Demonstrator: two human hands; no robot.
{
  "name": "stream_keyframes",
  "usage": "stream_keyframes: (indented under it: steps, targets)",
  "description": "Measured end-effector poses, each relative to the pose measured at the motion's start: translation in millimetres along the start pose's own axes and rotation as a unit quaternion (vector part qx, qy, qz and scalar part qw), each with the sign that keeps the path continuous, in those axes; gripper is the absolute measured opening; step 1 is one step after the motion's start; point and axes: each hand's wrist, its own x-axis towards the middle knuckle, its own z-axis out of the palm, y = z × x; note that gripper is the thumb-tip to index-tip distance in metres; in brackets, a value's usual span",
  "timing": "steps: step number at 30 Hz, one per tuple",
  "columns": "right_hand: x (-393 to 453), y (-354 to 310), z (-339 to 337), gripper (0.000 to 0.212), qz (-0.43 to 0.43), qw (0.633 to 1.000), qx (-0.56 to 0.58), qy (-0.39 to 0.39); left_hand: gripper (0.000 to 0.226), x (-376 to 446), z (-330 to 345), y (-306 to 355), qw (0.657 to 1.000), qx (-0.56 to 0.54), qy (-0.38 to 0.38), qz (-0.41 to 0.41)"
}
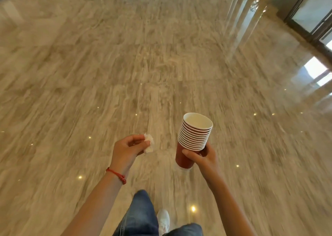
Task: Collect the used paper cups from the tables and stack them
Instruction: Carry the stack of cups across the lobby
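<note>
A stack of several red paper cups (194,137) with white rims and white insides stands upright in my right hand (203,156), which grips the lowest cup near its base. The top cup looks empty. My left hand (127,148), with a red string bracelet at the wrist, pinches a crumpled white tissue (149,143) between thumb and fingertips. Both hands are held out in front of me above the floor, about a hand's width apart.
A glossy beige marble floor (125,65) fills the view, with ceiling lights reflected in it. A dark-framed glass door (312,11) is at the far right. My jeans-clad legs and a white shoe (163,221) show at the bottom. No table is in view.
</note>
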Motion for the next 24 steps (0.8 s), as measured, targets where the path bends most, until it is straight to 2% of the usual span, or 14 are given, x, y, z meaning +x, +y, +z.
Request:
stream_keyframes:
  steps: [8, 18, 24]
  targets:
    - [200, -14, 27, 0.044, 0.025, 1.0, -0.007, 0.004, 0.019, 193, 53, 50, 1.0, -0.001, -0.009, -0.011]
    - [454, -79, 70, 0.045, 0.027, 1.0, -0.008, 0.001, 0.019, 440, 110, 173, 1.0, -0.003, -0.01, 0.008]
    - [585, -90, 70, 0.046, 0.043, 0.999, -0.011, 0.021, 0.018, 559, 150, 204, 1.0, -0.01, -0.004, -0.009]
